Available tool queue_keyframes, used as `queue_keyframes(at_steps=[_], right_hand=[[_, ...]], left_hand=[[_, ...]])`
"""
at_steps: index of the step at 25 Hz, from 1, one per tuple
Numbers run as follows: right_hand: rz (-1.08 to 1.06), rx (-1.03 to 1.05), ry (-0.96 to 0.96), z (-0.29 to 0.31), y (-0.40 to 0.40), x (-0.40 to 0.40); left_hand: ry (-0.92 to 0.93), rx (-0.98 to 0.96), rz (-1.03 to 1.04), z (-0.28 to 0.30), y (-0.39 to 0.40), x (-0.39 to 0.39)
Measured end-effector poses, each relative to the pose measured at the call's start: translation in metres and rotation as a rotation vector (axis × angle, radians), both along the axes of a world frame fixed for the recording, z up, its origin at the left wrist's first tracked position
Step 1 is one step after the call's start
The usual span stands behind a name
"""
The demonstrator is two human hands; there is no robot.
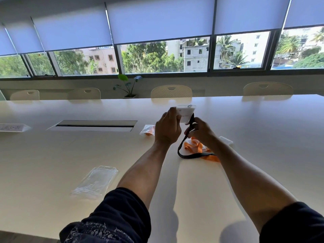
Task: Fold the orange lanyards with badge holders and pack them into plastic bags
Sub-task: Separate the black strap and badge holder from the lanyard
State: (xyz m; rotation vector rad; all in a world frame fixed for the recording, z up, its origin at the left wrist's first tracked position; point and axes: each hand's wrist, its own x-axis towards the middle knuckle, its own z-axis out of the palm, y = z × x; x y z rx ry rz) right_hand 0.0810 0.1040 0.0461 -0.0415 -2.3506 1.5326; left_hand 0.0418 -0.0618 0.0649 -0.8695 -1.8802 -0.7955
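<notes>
My left hand (167, 128) holds a white badge holder (186, 113) up above the table. From the holder a lanyard strap (182, 145), dark against the light, hangs down in a loop, and my right hand (199, 130) pinches it just below the holder. The strap's lower end trails onto the table, where loose orange lanyard (197, 145) lies in a heap under my right forearm. A packed plastic bag with an orange lanyard inside (148, 130) lies left of my hands. A stack of clear plastic bags (96, 181) rests at the near left.
The long white table (70, 155) has a cable hatch (93, 125) at its middle left. A small white block (226, 139) sits behind my right arm. A bagged item (13, 127) lies at the far left edge. Several chairs (171, 91) and a potted plant (128, 86) line the far side.
</notes>
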Motion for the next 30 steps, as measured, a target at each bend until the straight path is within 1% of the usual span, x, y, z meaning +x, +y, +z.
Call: queue_keyframes(at_steps=[2, 5, 6, 8, 11, 13, 15, 17, 19, 22, 24, 25, 27, 28, 30], right_hand=[[0.027, -0.029, 0.001, -0.005, 0.002, 0.001], [0.068, -0.126, 0.011, -0.008, 0.002, 0.005], [0.055, -0.106, 0.019, -0.009, 0.002, 0.005], [-0.031, -0.015, 0.044, -0.008, 0.001, 0.003], [-0.237, 0.088, 0.117, -0.005, 0.003, 0.001], [-0.332, 0.041, 0.173, -0.004, 0.005, 0.004], [-0.358, -0.063, 0.214, -0.006, 0.004, 0.005], [-0.355, -0.139, 0.193, -0.008, 0.000, 0.007], [-0.380, -0.138, 0.175, -0.013, -0.004, 0.009], [-0.407, 0.007, 0.206, -0.020, -0.008, 0.011], [-0.325, 0.093, 0.166, -0.025, -0.010, 0.009], [-0.244, 0.104, 0.112, -0.027, -0.011, 0.008], [-0.104, 0.148, -0.012, -0.028, -0.015, 0.008], [-0.081, 0.212, -0.032, -0.027, -0.017, 0.008], [-0.107, 0.312, 0.017, -0.026, -0.020, 0.007]], left_hand=[[0.022, -0.002, 0.000, 0.000, -0.001, -0.001], [0.034, 0.001, 0.006, -0.001, -0.002, -0.002], [0.031, 0.010, 0.007, -0.002, -0.002, -0.002], [0.033, 0.028, 0.002, -0.002, -0.003, -0.002], [0.099, 0.035, -0.018, -0.001, -0.003, -0.002], [0.103, 0.058, -0.027, 0.001, 0.000, -0.002], [0.025, 0.118, -0.018, 0.003, 0.007, -0.001], [-0.130, 0.201, 0.005, 0.006, 0.014, 0.001], [-0.270, 0.282, 0.018, 0.007, 0.020, 0.001], [-0.403, 0.401, 0.002, 0.011, 0.024, -0.003], [-0.478, 0.472, -0.036, 0.014, 0.025, -0.003], [-0.509, 0.494, -0.055, 0.015, 0.026, -0.004], [-0.544, 0.512, -0.071, 0.014, 0.027, -0.006], [-0.548, 0.514, -0.063, 0.013, 0.026, -0.006], [-0.532, 0.497, -0.038, 0.011, 0.025, -0.005]])
